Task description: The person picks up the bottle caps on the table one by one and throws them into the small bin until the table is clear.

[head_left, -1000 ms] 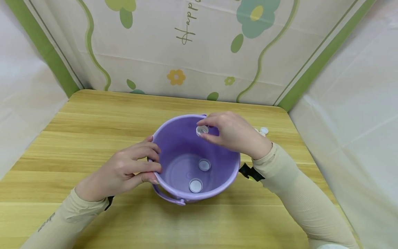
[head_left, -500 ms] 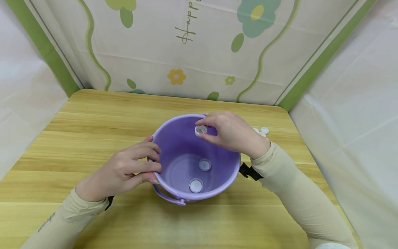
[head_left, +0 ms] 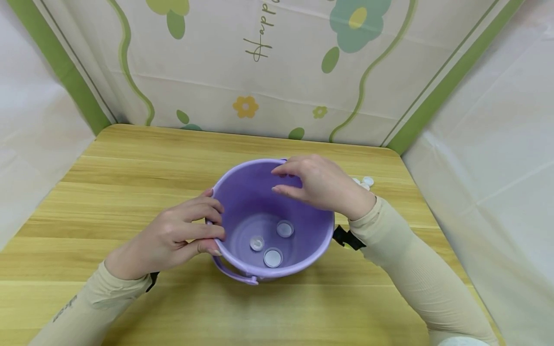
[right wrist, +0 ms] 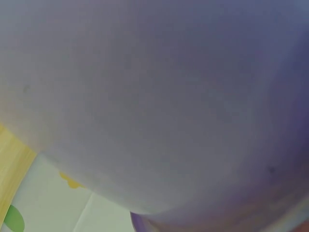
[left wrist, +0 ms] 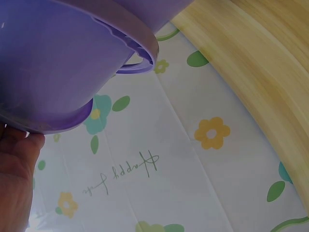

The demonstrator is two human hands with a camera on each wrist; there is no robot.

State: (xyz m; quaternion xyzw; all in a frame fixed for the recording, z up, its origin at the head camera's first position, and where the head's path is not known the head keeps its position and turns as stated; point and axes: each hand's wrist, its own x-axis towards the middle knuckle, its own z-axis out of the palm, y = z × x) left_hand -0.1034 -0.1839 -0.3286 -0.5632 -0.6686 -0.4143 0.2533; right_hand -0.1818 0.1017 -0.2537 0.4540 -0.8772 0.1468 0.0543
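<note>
A purple bucket (head_left: 242, 194) stands on the table, its mouth facing up. My left hand (head_left: 173, 233) grips its left rim, fingers over the edge and thumb lower down. Inside, on the bottom, lie a small white cap (head_left: 257, 243), a second cap (head_left: 285, 228) and a larger round cap (head_left: 273, 258). Over the far right of the bucket's mouth is my right hand (head_left: 322, 185), thumb and fingers apart with nothing between them. The bucket's outer wall (left wrist: 48, 63) fills much of the left wrist view, and its wall (right wrist: 145, 96) nearly all of the right.
Several white caps (head_left: 368, 181) lie on the wooden table (head_left: 143, 168) behind my right wrist, partly hidden by it. The bucket's handle (head_left: 235, 277) hangs at its front left. A flower-printed cloth (head_left: 207, 72) rises behind the table.
My right hand has let go of the small white cap, which now lies on the bucket's bottom with the two others. The left hand and the bucket have stayed put.
</note>
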